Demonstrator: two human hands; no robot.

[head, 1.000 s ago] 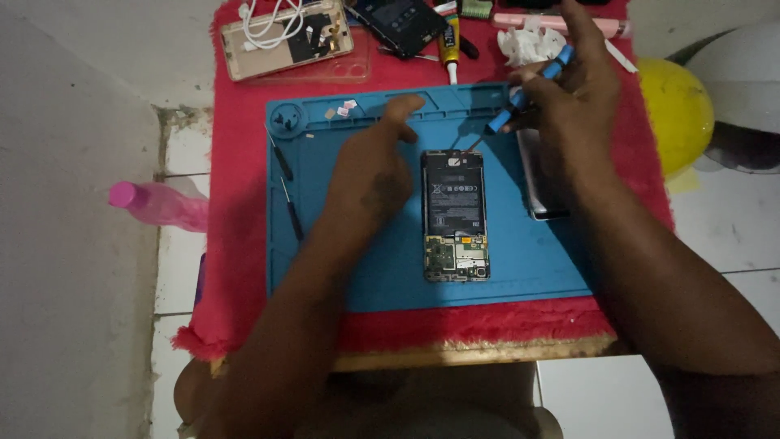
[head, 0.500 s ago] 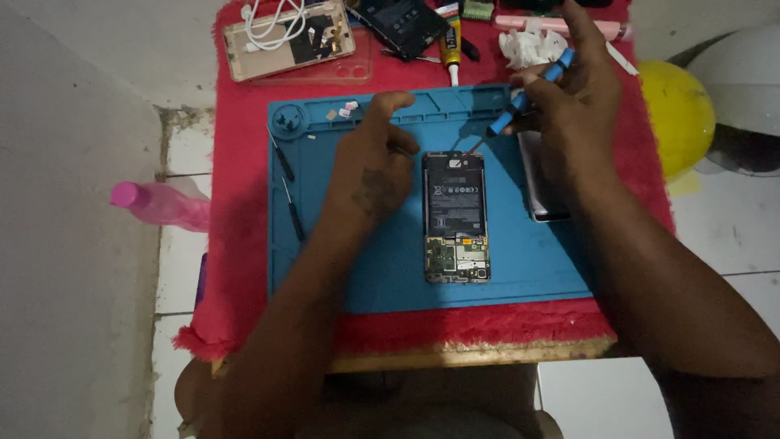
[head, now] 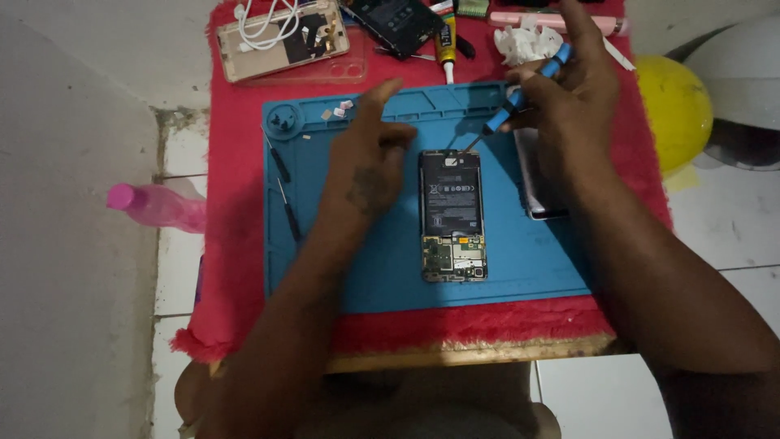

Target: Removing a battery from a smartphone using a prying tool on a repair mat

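One opened phone (head: 452,215), frame centre, likely fragile, best held by edges; left hand (head: 370,167) open steadying it; right hand (head: 569,106) pinching blue screwdriver (head: 524,89)

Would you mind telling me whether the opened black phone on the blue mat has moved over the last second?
No. The opened black phone lies at the same spot on the blue silicone mat, just as far from the mat's near edge as before.
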